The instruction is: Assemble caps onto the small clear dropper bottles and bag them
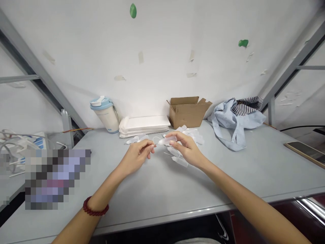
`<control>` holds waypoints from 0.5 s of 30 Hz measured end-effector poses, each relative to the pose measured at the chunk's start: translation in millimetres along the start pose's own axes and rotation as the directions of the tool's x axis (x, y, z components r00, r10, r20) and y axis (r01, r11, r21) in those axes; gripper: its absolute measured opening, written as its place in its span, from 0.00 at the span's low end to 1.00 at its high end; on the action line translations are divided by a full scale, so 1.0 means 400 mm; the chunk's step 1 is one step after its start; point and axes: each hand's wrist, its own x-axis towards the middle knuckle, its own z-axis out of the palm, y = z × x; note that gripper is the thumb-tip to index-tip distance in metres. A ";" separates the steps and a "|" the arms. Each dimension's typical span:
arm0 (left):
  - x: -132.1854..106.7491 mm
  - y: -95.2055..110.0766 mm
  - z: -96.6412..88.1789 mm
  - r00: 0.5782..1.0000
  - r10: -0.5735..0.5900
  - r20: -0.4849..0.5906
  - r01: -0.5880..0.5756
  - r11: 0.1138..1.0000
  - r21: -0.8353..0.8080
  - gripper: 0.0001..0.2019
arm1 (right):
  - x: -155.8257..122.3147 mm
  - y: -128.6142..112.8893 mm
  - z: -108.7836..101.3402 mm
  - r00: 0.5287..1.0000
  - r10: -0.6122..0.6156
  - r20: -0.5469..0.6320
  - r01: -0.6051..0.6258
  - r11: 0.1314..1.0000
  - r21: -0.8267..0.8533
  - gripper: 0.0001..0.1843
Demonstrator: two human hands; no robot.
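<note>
My right hand (186, 147) grips a small translucent squeeze bottle (167, 140) between thumb and fingers, its thin needle tip pointing left. At that tip, the fingers of my left hand (138, 154) are pinched together; what sits in the pinch is too small to make out. A thin white loop (156, 138) curves up between the bottle's neck and my left fingers. Similar bottles lie on the table under and behind my right hand, among them a front bottle (180, 161). A few more translucent bottles (137, 139) lie behind my left hand.
Along the wall stand a cream tumbler (105, 115) with a blue lid, a stack of white envelope-like packs (144, 125) and an open cardboard box (189, 115). A light-blue cloth bag (233, 122) and a phone (307, 152) lie right on the grey table (157, 200). A blurred-out object (58, 179) lies left.
</note>
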 end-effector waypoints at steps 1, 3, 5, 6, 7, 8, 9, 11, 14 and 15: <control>0.000 -0.003 0.001 1.000 0.000 0.000 0.000 1.000 -0.003 0.11 | -0.001 0.001 0.001 1.000 -0.006 -0.002 0.006 1.000 -0.010 0.11; 0.001 -0.007 0.004 1.000 -0.006 -0.002 0.006 1.000 -0.012 0.11 | -0.002 0.002 0.002 1.000 -0.016 0.001 0.016 0.999 -0.031 0.11; 0.001 -0.008 0.007 1.000 -0.022 -0.005 0.022 0.999 -0.026 0.10 | -0.002 0.002 0.002 1.000 -0.024 0.013 0.024 0.998 -0.056 0.11; 0.000 -0.008 0.009 1.000 -0.030 -0.007 0.030 0.999 -0.033 0.10 | -0.003 0.002 0.002 0.999 -0.027 0.021 0.029 0.997 -0.068 0.11; -0.001 -0.007 0.011 0.999 -0.037 -0.007 0.037 0.999 -0.039 0.10 | -0.003 0.001 0.003 0.999 -0.031 0.028 0.033 0.996 -0.080 0.11; -0.002 -0.006 0.013 0.999 -0.044 -0.008 0.044 0.998 -0.044 0.10 | -0.003 0.001 0.004 0.999 -0.034 0.031 0.037 0.995 -0.089 0.11; -0.003 -0.004 0.015 0.999 -0.050 -0.008 0.050 0.998 -0.046 0.10 | -0.003 0.001 0.005 0.999 -0.038 0.031 0.040 0.995 -0.094 0.11; -0.005 -0.002 0.020 0.998 -0.063 -0.012 0.062 0.997 -0.044 0.10 | -0.004 0.002 0.010 0.999 -0.046 0.028 0.048 0.995 -0.091 0.11; -0.006 0.000 0.026 0.997 -0.078 -0.013 0.077 0.995 -0.058 0.10 | -0.008 0.005 0.019 0.998 -0.065 0.014 0.066 0.995 -0.077 0.10; -0.006 0.001 0.027 0.997 -0.081 -0.011 0.080 0.994 -0.068 0.10 | -0.010 0.007 0.022 0.998 -0.067 0.008 0.068 0.995 -0.074 0.10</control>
